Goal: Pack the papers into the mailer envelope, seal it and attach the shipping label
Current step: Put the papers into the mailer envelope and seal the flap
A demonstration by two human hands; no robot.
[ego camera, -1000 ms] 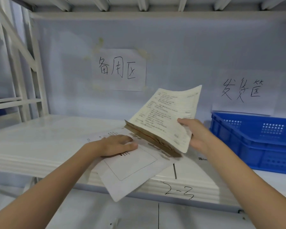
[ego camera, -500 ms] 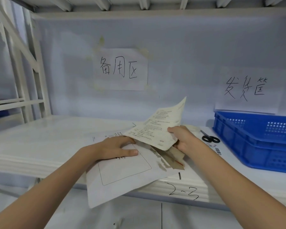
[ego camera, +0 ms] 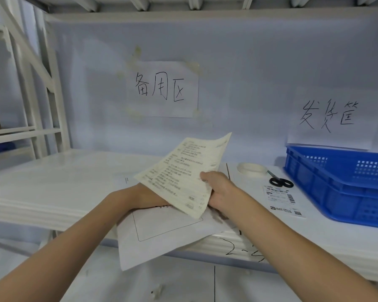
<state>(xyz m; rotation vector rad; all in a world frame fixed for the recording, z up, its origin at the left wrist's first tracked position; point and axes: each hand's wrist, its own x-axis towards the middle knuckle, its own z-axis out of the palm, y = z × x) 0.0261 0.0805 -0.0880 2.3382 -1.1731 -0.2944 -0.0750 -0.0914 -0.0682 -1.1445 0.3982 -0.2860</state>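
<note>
Right hand point(ego camera: 218, 192) pinches printed papers point(ego camera: 183, 177), tilted up toward 1 o'clock. Left hand point(ego camera: 144, 196) lies on the white mailer envelope point(ego camera: 162, 236), fingers hidden by the papers; grip unclear. Shipping label point(ego camera: 284, 200) at 3 o'clock, scissors point(ego camera: 280, 182) and tape roll point(ego camera: 251, 168) beyond, blue crate point(ego camera: 345, 184) far right.

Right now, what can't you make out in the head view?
- Left hand: fingers hidden under the papers.
- Mailer envelope: its opening hidden by papers and right hand.
- Shipping label: print too small.
- Blue crate: cut off at the right edge.
</note>
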